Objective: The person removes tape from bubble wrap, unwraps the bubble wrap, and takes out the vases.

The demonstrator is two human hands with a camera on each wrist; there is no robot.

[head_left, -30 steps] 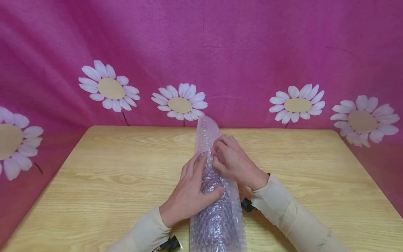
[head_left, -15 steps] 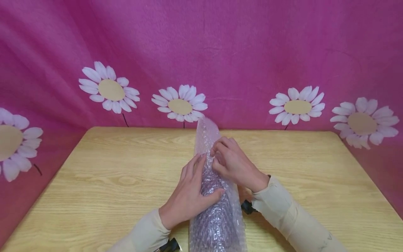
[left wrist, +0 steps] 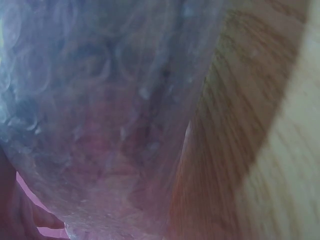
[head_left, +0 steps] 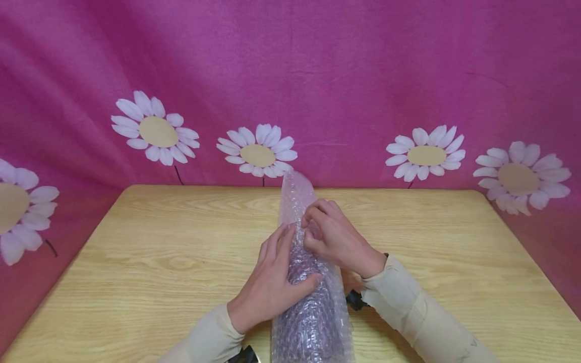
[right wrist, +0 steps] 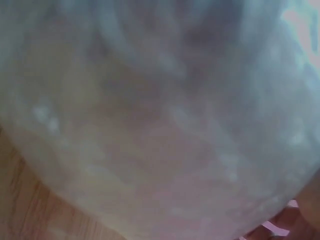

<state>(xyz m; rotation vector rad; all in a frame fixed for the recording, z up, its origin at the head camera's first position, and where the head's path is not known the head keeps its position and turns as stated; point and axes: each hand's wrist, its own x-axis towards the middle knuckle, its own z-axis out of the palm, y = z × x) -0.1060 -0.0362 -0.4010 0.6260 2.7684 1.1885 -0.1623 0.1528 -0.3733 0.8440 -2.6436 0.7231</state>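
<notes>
A long bundle of clear bubble wrap lies lengthwise on the wooden table, wrapped around something whose kind is hidden by the bubbles. Its far end tapers to a flattened tip. My left hand rests on the bundle's left side, fingers fairly straight and thumb laid across the top. On the far right side my right hand has its fingers curled, pinching the wrap near the top. Both wrist views are filled by the bubble wrap at close range, with a few fingers at the lower left of the left one.
The wood-grain table extends on both sides of the bundle. Behind it hangs a magenta cloth printed with white daisies. Dark wrist-camera parts show beside the sleeves.
Both hands keep nearly the same place and pose on the bubble wrap. The head view has tilted slightly, so the scene sits a little lower.
</notes>
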